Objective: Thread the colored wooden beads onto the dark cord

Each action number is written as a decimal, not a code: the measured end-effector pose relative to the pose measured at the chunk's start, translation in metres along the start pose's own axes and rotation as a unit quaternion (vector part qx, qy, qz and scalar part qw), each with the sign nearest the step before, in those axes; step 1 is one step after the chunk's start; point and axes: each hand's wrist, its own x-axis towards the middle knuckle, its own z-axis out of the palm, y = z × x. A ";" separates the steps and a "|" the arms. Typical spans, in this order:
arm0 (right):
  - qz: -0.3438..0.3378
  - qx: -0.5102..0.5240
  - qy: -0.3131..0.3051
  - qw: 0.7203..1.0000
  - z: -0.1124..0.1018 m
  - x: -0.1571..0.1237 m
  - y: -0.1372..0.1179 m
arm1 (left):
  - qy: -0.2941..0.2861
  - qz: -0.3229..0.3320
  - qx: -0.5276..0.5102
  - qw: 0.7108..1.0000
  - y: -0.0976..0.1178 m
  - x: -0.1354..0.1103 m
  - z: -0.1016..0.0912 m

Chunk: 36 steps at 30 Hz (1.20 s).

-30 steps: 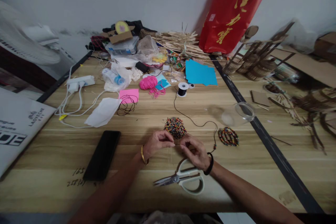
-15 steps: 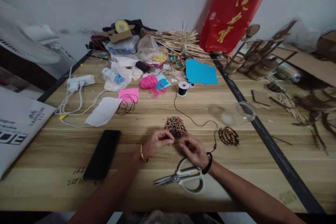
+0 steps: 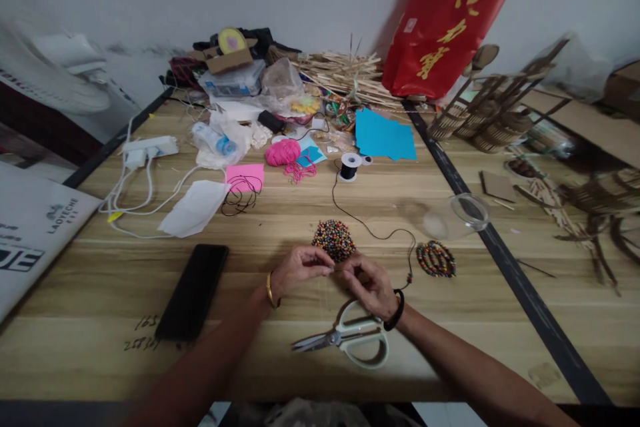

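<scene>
My left hand [image 3: 303, 263], with a gold bangle at the wrist, pinches thumb and forefinger together; whatever is in that pinch is too small to make out. Close by, fingertips almost meeting it, my right hand [image 3: 371, 285] is closed on the thin black cord [image 3: 373, 235], a short bit of which shows between the hands. This cord runs from a white spool [image 3: 349, 168] and carries a few beads [image 3: 409, 278] beside my right wrist. A pile of small multicoloured beads [image 3: 333, 240] lies just beyond my fingers. Below my right hand lie open scissors [image 3: 345, 337] with pale handles.
Coiled bead strings [image 3: 436, 259] and a clear round container [image 3: 467, 212] lie to the right. At left are a black phone [image 3: 193, 292], white paper [image 3: 194, 208] and a power strip [image 3: 150, 150]. Pink yarn [image 3: 283, 152] and blue sheets [image 3: 385, 135] lie farther back.
Both hands stay in nearly the same place. The left fingertips have edged slightly right, toward the right hand, and less cord shows between them. The camera view has shifted a little.
</scene>
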 end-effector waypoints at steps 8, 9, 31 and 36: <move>-0.010 -0.023 0.001 1.000 0.000 0.003 -0.002 | 0.001 -0.007 -0.007 1.000 0.002 0.000 0.002; -0.010 -0.022 0.000 1.000 0.000 0.003 -0.002 | 0.002 -0.007 -0.008 1.000 0.002 0.001 0.002; -0.027 -0.048 -0.008 0.998 0.001 0.003 0.000 | 0.002 0.001 -0.006 1.000 0.000 0.002 0.002; -0.022 -0.048 -0.003 0.999 0.002 0.002 0.001 | -0.004 0.004 -0.019 1.000 0.001 0.002 0.003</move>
